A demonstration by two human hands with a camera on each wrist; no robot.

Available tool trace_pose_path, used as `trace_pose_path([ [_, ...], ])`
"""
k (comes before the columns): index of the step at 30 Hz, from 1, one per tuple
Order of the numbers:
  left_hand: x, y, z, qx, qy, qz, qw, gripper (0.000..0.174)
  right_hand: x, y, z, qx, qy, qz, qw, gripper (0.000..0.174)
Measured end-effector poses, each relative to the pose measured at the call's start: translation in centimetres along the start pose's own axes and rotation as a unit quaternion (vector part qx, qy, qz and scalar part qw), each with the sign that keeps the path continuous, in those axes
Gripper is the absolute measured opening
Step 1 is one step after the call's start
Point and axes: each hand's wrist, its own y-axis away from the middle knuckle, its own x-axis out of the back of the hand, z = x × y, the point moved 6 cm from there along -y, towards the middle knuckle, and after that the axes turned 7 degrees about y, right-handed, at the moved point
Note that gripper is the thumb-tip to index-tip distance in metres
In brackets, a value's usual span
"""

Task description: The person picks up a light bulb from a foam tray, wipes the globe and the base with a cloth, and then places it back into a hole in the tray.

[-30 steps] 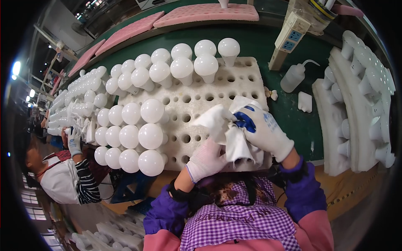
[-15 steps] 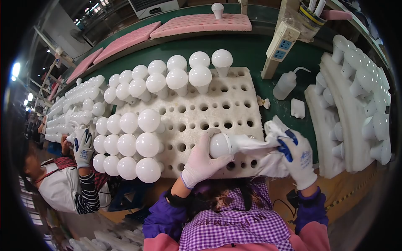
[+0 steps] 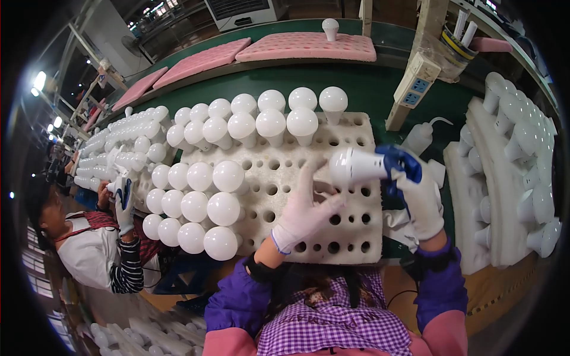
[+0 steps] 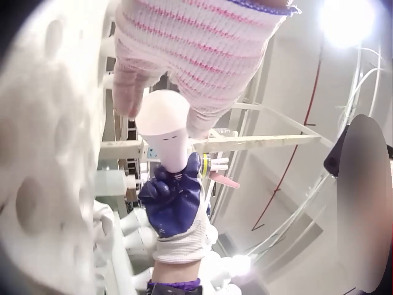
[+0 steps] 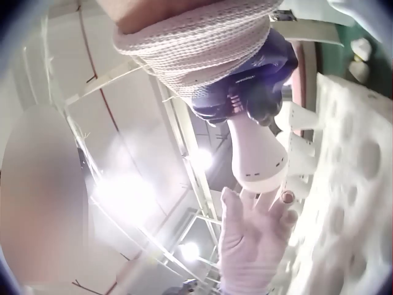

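Observation:
My right hand, in a white glove with blue coated fingers, grips a white light bulb by its screw base. The bulb lies sideways above the foam tray, its dome toward my left hand. In a thin white glove, that hand has its thumb and fingers spread, fingertips right at the dome. The right wrist view shows the left palm facing the bulb. A white cloth lies beside the tray's right edge, partly hidden by the right forearm and hand.
Rows of white bulbs fill the tray's left and far holes. More foam trays with bulbs stand at right. A squeeze bottle and socket post stand behind my right hand. Another person works at left.
The right hand has let go of the cloth beside the tray and taken the bulb's base. The left hand has loosened from the bulb's dome, which has moved up and right.

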Motion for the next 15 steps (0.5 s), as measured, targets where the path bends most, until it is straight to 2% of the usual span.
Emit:
trace_pose_path([
  [2,1.8,-1.6,2.1,-0.107,-0.177,0.129,0.970,0.071,1.1,-3.2,-1.2,0.081,0.117,0.135,0.981,0.030],
  [3,2.5,-2.7,2.1,-0.109,-0.177,0.129,0.970,0.071,1.2,-4.8,-1.9,0.126,0.188,0.176,0.958,0.031],
  [4,3.1,-3.5,3.2,-0.201,-0.338,0.167,0.904,0.070,1.2,-6.3,-2.7,0.171,0.257,0.216,0.926,0.033],
  [5,2.8,-3.9,4.5,-0.284,-0.487,0.199,0.802,0.069,0.9,-8.0,-2.8,0.164,0.334,0.220,0.901,0.037],
  [6,2.9,-4.8,4.9,-0.286,-0.487,0.201,0.800,0.069,0.7,-9.7,-2.8,0.156,0.409,0.223,0.871,0.041],
  [8,3.0,-6.7,5.2,-0.196,-0.591,0.234,0.747,0.066,-0.1,-12.0,-2.4,0.130,0.451,0.215,0.857,0.047],
  [9,2.9,-7.4,5.4,-0.197,-0.592,0.235,0.746,0.066,-0.3,-12.9,-1.9,0.105,0.448,0.207,0.864,0.048],
  [10,3.2,-8.4,5.1,-0.151,-0.601,0.224,0.752,0.065,-0.5,-13.5,-1.6,0.081,0.444,0.199,0.870,0.050],
  [11,3.5,-9.3,4.8,-0.103,-0.607,0.214,0.758,0.064,-0.7,-13.3,-1.5,0.105,0.436,0.193,0.873,0.045],
  [12,3.8,-9.8,5.0,-0.102,-0.605,0.219,0.759,0.064,-0.7,-12.8,-1.3,0.108,0.438,0.189,0.872,0.045],
  [14,4.0,-10.9,4.4,-0.039,-0.612,0.163,0.773,0.062,-1.1,-11.0,-0.8,0.130,0.372,0.144,0.908,0.039],
  [15,4.2,-11.3,4.3,-0.033,-0.612,0.160,0.774,0.063,-1.2,-10.0,-0.4,0.146,0.340,0.145,0.917,0.035],
])
